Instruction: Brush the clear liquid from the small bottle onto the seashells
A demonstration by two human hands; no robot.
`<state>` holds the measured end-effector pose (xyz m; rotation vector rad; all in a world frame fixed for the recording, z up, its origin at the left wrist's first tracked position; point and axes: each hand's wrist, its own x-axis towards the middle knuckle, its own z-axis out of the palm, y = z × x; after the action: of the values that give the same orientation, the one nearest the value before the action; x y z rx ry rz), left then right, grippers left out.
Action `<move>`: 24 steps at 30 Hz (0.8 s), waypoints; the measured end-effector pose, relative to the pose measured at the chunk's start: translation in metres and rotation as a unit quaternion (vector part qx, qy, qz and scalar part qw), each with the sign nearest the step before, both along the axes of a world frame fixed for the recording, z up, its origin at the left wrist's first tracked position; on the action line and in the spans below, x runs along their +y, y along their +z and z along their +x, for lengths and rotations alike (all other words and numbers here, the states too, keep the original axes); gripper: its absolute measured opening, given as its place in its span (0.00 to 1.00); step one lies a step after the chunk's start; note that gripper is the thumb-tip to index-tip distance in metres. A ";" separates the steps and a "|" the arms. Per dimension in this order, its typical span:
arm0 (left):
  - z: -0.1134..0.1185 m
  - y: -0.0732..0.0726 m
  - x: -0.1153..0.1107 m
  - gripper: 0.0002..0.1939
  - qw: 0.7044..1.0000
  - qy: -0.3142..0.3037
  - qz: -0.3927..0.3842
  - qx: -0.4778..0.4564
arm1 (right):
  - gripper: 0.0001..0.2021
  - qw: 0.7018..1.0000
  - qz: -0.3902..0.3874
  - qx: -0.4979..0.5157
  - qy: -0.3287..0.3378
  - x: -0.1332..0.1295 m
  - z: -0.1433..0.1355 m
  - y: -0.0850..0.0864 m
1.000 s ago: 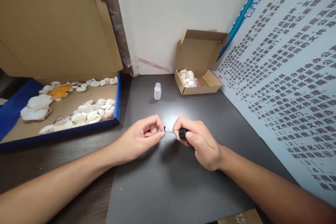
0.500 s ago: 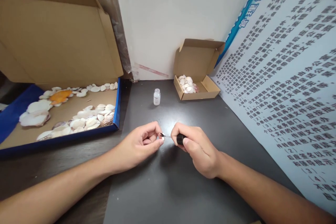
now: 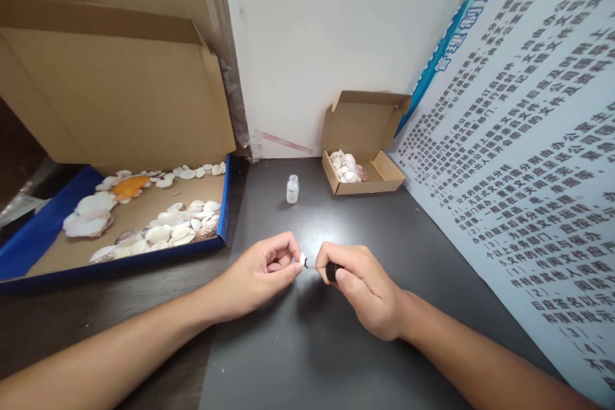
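Between thumb and fingertips, my left hand (image 3: 269, 275) pinches a small white shell (image 3: 303, 260) near the middle of the view. My right hand (image 3: 362, 285) is wrapped round the black cap of a brush (image 3: 331, 271), whose thin stem points left. The brush's dark tip is at the shell and seems to touch it. Beyond both hands, a small glass bottle (image 3: 292, 189) stands upright and uncapped on the dark mat (image 3: 269, 359).
At the left lies an open blue-edged cardboard box (image 3: 185, 195) with several shells and an orange one. A smaller open box (image 3: 369, 188) of shells stands at the back right. A white board (image 3: 307, 64) and a printed poster (image 3: 528, 173) border the mat.
The view has shifted, so the boxes and bottle appear lower and slightly further right. The brush tip has turned against the shell; both hands keep their holds.
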<state>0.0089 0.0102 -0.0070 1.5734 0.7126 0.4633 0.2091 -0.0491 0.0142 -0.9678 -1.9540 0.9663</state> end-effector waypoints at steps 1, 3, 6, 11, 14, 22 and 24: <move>0.000 0.000 0.000 0.13 1.000 -0.001 0.000 -0.002 | 0.07 1.000 -0.002 0.009 0.001 0.000 0.000 0.000; 0.000 0.000 0.000 0.12 1.000 0.000 0.002 -0.005 | 0.08 1.000 -0.005 0.025 -0.001 -0.001 0.000 -0.001; 0.000 -0.001 0.000 0.11 1.000 -0.001 0.002 -0.007 | 0.10 0.999 -0.007 0.037 -0.017 0.000 0.001 -0.003; 0.000 -0.003 0.000 0.10 1.000 -0.004 -0.004 -0.006 | 0.09 0.999 -0.002 0.020 -0.041 0.001 0.002 -0.005; 0.000 -0.002 -0.001 0.11 1.000 0.000 -0.011 -0.010 | 0.09 0.999 0.005 0.002 -0.046 0.001 0.001 -0.004; 0.002 -0.001 0.000 0.11 1.000 0.001 -0.006 -0.026 | 0.10 0.998 -0.037 0.041 -0.024 0.000 0.000 -0.001; 0.002 -0.002 0.000 0.11 1.000 0.002 -0.005 -0.024 | 0.10 0.998 -0.029 0.043 -0.041 0.000 0.000 -0.002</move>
<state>0.0105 0.0100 -0.0086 1.5470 0.6794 0.4988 0.2090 -0.0491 0.0125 -1.0125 -1.8102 1.0059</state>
